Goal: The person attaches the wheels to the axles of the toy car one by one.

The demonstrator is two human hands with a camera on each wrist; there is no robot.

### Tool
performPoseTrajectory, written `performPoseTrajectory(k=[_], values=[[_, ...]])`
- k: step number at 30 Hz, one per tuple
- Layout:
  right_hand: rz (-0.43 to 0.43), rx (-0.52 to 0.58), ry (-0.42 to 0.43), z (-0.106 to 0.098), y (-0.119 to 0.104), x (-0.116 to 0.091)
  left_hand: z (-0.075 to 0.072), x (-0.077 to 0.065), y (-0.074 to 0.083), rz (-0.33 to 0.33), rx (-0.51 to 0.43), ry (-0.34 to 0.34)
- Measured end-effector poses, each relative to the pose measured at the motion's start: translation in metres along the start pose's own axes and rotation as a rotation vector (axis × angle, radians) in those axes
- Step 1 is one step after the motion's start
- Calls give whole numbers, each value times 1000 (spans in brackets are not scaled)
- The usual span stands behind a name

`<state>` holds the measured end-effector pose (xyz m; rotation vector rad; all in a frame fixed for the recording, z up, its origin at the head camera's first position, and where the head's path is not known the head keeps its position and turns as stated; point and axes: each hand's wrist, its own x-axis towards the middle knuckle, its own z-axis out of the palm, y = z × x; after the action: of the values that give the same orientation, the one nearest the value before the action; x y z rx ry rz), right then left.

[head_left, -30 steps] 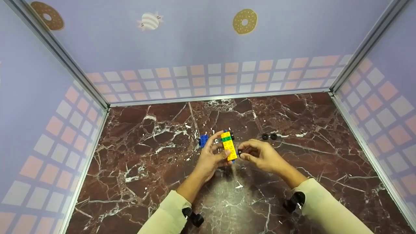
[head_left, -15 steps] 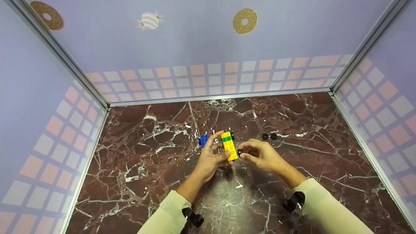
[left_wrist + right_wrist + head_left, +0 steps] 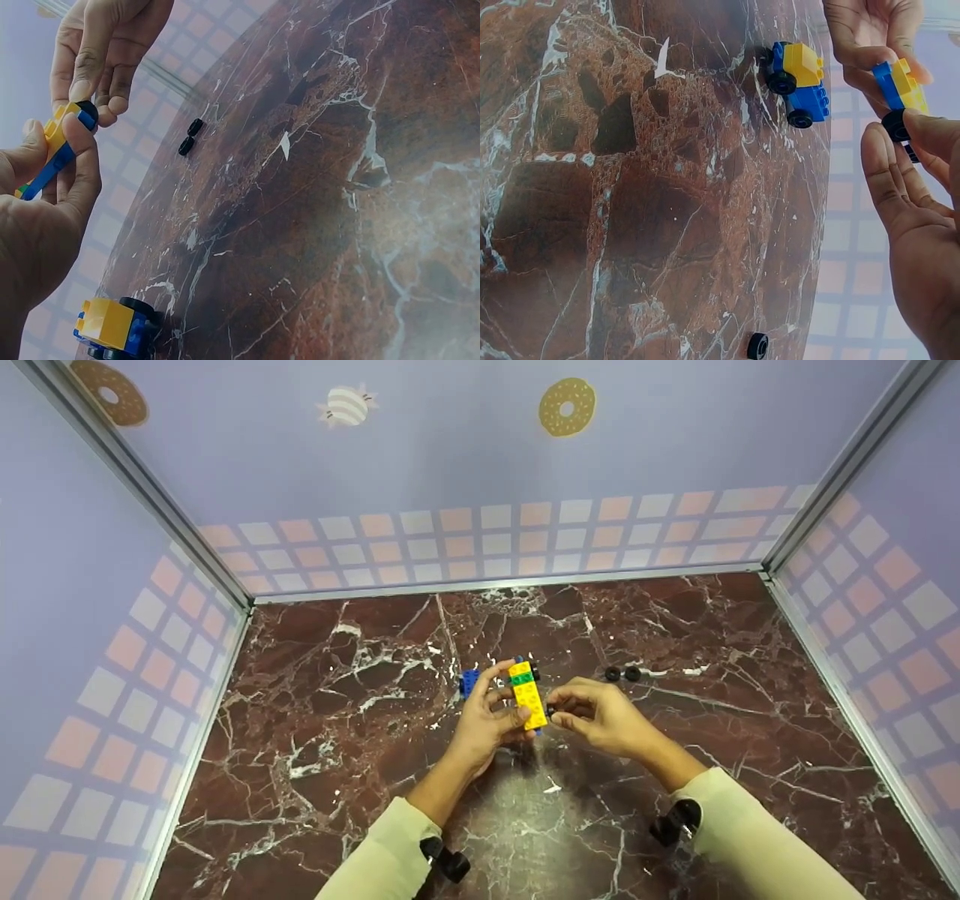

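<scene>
My left hand [image 3: 487, 727] holds a toy brick vehicle [image 3: 530, 701] above the table. It has a yellow studded top, a green brick [image 3: 522, 679] across its far end and a blue base [image 3: 51, 174]. A black wheel [image 3: 535, 671] shows at its far right side. My right hand [image 3: 600, 716] pinches another black wheel [image 3: 895, 125] against the near right side of the vehicle. Fingers partly cover this wheel, so I cannot tell how firmly it sits. Beyond my left hand, a second toy vehicle [image 3: 802, 71], blue with a yellow block and black wheels, stands on the table.
Two loose black wheels, one [image 3: 613, 674] beside the other [image 3: 632, 673], lie on the marbled tabletop [image 3: 337, 780] to the right of the hands. Upright panels enclose the table at the back [image 3: 450, 457], left and right.
My right hand and the pinched wheel have shifted very slightly left, toward the vehicle. My left hand keeps the same hold, and the things on the table stay where they were.
</scene>
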<state>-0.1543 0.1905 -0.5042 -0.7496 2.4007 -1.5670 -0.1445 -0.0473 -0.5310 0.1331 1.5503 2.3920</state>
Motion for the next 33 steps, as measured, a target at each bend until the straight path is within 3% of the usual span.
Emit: performPoseTrajectory(k=[12, 22, 33], values=[[-46, -97, -6, 2, 2, 1, -1, 1, -1, 58, 96, -1], [-24, -42, -23, 3, 0, 1, -4, 0, -1, 79, 124, -40], [-27, -30, -25, 4, 3, 1, -5, 0, -4, 100, 148, -37]])
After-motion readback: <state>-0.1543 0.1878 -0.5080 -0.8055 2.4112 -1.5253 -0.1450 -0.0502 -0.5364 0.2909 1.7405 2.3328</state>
